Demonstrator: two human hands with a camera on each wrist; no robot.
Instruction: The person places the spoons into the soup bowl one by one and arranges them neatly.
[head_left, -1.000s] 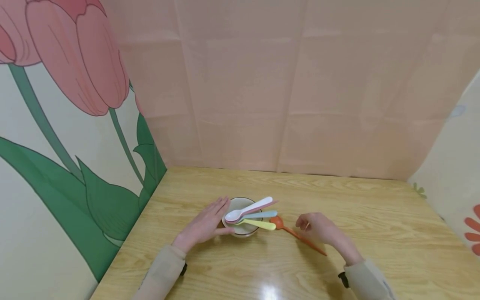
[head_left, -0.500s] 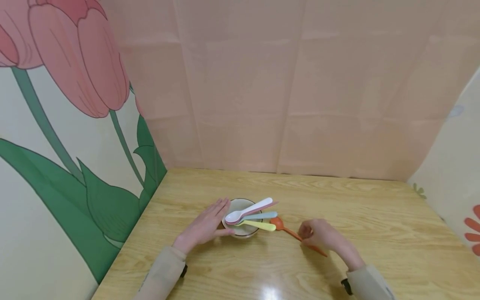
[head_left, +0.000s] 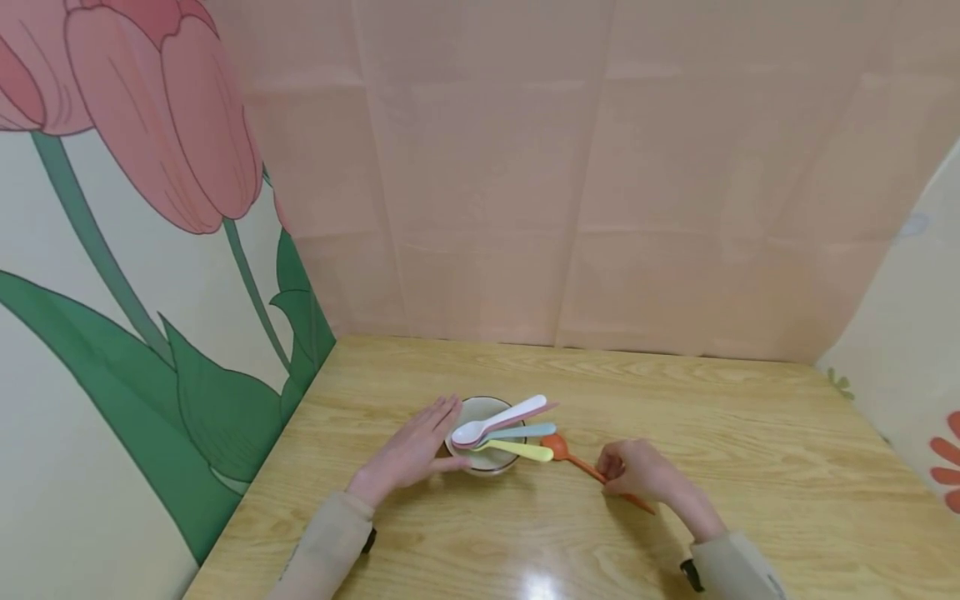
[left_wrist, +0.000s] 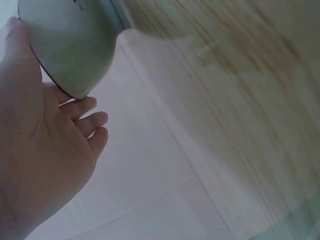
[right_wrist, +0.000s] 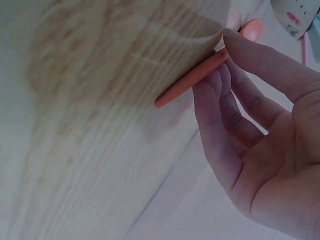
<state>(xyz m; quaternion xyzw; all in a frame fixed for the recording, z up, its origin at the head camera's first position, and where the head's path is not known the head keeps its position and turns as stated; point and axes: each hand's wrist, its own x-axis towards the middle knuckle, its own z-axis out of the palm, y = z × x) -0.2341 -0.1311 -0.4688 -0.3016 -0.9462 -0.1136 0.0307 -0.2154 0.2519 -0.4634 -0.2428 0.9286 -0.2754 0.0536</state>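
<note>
A cream bowl (head_left: 478, 408) with a dark rim stands on the table. My left hand (head_left: 412, 442) holds its left side, fingers along the far rim and thumb at the near side. Across the bowl lie a white spoon (head_left: 513, 412), a pink spoon (head_left: 546, 408), a blue spoon (head_left: 528, 431) and a yellow spoon (head_left: 525, 451), handles pointing right. An orange spoon (head_left: 557, 447) lies on the table just right of the bowl. My right hand (head_left: 637, 471) pinches its handle (right_wrist: 187, 85) between thumb and fingers; the hand hides part of the handle in the head view.
The wood-grain table (head_left: 750, 450) reaches back to a pinkish cloth (head_left: 480, 208). A panel with a tulip print (head_left: 150, 117) closes off the left side, and a pale flowered panel (head_left: 915, 333) the right.
My right hand has come down and slightly toward me onto the orange spoon's handle, and its fingers have taken hold there. The left hand, bowl and other spoons have stayed put.
</note>
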